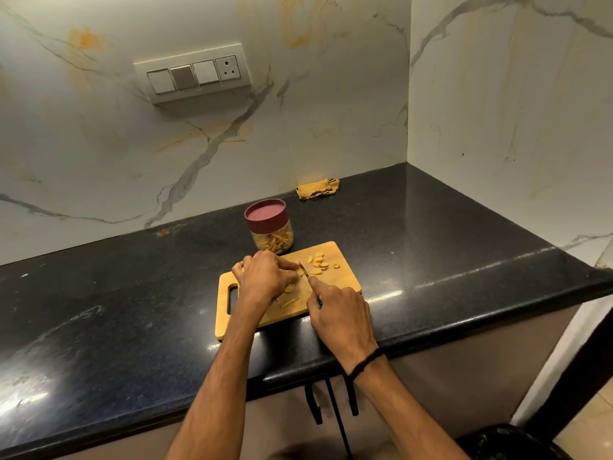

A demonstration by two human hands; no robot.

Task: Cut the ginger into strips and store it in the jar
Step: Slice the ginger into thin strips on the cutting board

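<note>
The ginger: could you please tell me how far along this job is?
Done: the jar already holds strips, with its lid on. In hand: the left hand holds a ginger piece on the cutting board while the right hand grips the knife. Left: the slices beyond the blade need cutting, and the loose strips on the board must go into the jar.

A thin black twisted thread band (365,362) was worn just behind the right hand (341,313); both forearms (232,376) were left bare.
</note>
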